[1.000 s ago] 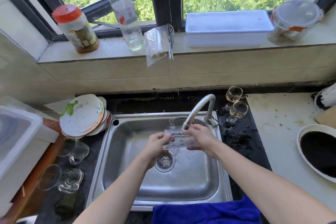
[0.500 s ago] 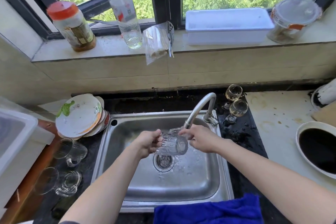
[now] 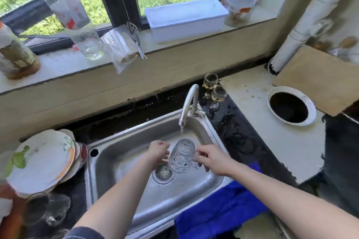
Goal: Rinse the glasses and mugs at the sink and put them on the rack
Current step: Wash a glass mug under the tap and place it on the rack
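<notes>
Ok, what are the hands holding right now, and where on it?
A glass mug, base up under the tap. The left hand grips its left side; the right hand pinches its right side, apparently at the handle.

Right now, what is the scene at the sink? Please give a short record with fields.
tap: running, thin stream
mug: clear glass, over the sink, base apparently turned up, under the stream
left hand: grips the mug's side
right hand: holds the mug at its handle side
wine glasses: two, upright, right of the tap
plates: stacked, left of the sink
cloth: blue, at the sink's front edge
</notes>
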